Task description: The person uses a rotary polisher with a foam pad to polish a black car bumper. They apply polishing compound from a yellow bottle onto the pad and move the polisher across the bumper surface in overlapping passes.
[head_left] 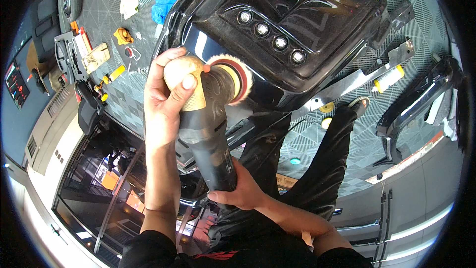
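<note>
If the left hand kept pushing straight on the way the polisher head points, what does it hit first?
The left hand caps the polisher head; its foam pad already looks pressed against the glossy black bumper panel. That panel comes first, though exact contact is hard to judge.

Pretty bright overall with even overhead light, and you get sharp white glare streaks on the glossy black bumper panel (297, 15) plus bright reflections of ceiling lights in the shiny dark surface near left. Heavy fisheye warp bends the grey floor tiles (119, 94) and the cabinet edges near right, and the corners go fully black. Focus is decent in the middle, softer toward the rim, with shadows only faint.
</note>
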Available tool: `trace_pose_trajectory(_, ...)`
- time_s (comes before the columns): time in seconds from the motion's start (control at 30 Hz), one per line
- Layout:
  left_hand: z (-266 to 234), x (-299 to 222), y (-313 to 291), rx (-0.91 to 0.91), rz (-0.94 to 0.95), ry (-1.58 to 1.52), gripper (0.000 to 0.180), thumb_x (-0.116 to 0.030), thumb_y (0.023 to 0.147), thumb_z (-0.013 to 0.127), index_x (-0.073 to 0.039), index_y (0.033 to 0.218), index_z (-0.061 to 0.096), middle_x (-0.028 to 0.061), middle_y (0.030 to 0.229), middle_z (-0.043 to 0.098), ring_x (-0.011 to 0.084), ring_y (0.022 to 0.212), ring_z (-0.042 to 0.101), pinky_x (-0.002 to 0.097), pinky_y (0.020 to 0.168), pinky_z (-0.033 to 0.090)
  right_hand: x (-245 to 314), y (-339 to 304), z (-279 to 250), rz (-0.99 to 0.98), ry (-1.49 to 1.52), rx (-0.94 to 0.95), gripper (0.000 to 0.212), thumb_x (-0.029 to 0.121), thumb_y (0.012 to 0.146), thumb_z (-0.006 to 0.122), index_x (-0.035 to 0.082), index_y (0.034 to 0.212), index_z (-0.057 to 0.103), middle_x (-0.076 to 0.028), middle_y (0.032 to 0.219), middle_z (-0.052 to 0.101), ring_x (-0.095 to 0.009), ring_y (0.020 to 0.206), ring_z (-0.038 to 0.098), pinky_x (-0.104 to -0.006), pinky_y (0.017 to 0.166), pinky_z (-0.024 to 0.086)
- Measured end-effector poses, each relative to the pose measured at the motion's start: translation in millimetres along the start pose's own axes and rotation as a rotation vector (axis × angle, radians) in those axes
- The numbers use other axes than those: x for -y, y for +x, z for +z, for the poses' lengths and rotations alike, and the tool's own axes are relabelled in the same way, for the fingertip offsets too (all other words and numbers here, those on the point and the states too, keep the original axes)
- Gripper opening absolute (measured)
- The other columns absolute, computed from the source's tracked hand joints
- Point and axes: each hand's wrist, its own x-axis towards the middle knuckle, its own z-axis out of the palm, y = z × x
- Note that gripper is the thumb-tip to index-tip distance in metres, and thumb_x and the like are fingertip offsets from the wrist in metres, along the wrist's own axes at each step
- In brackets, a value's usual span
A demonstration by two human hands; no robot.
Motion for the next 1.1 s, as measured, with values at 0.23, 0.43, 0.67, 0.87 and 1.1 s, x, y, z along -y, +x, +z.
trace_pose_trajectory(0.23, -3, 0, 0, -0.021, -0.041, -0.165, 0.050, -0.016, 0.094, 0.075, -0.004, 0.136, 0.051, 0.0158, 0.114, 0.072, 0.0198, 0.107, 0.067, 0.0339, 0.097, 0.053, 0, 5, 0, -0.011, -0.038, 0.004, 0.076, 0.026, 0.076, 0.086, -0.001, 0.137, 0.048, -0.010, 0.114, 0.063, -0.018, 0.104, 0.060, -0.0360, 0.096, 0.048)
trace_pose_trajectory(0.43, -7, 2, -1, -0.030, -0.044, -0.158, 0.050, -0.016, 0.094, 0.075, -0.004, 0.136, 0.051, 0.0153, 0.114, 0.071, 0.0200, 0.107, 0.068, 0.0335, 0.096, 0.053, -5, 6, 2, -0.012, -0.031, 0.008, 0.076, 0.027, 0.076, 0.086, -0.002, 0.136, 0.048, -0.010, 0.112, 0.063, -0.018, 0.101, 0.060, -0.0358, 0.093, 0.049)
trace_pose_trajectory(0.67, -12, 7, -2, -0.052, -0.023, -0.122, 0.051, -0.018, 0.096, 0.071, -0.006, 0.140, 0.049, 0.0210, 0.116, 0.071, 0.0228, 0.105, 0.070, 0.0351, 0.093, 0.056, -4, 9, 2, -0.025, -0.023, 0.004, 0.074, 0.025, 0.077, 0.085, -0.002, 0.135, 0.048, -0.009, 0.110, 0.062, -0.017, 0.099, 0.060, -0.0351, 0.091, 0.049)
trace_pose_trajectory(0.87, -9, 7, -3, -0.044, -0.011, -0.069, 0.052, -0.020, 0.096, 0.070, -0.007, 0.141, 0.048, 0.0250, 0.117, 0.071, 0.0243, 0.102, 0.072, 0.0364, 0.091, 0.058, -6, 7, -2, -0.015, -0.040, 0.022, 0.074, 0.023, 0.076, 0.085, -0.002, 0.135, 0.048, -0.008, 0.112, 0.061, -0.017, 0.100, 0.059, -0.0349, 0.091, 0.048)
trace_pose_trajectory(1.1, -2, 2, -6, -0.031, -0.038, -0.157, 0.051, -0.014, 0.092, 0.077, -0.004, 0.136, 0.051, 0.0141, 0.114, 0.072, 0.0191, 0.108, 0.068, 0.0326, 0.097, 0.053, -6, 5, -6, 0.007, -0.025, 0.032, 0.076, 0.026, 0.075, 0.085, -0.001, 0.136, 0.047, -0.008, 0.110, 0.060, -0.018, 0.098, 0.059, -0.0353, 0.090, 0.048)
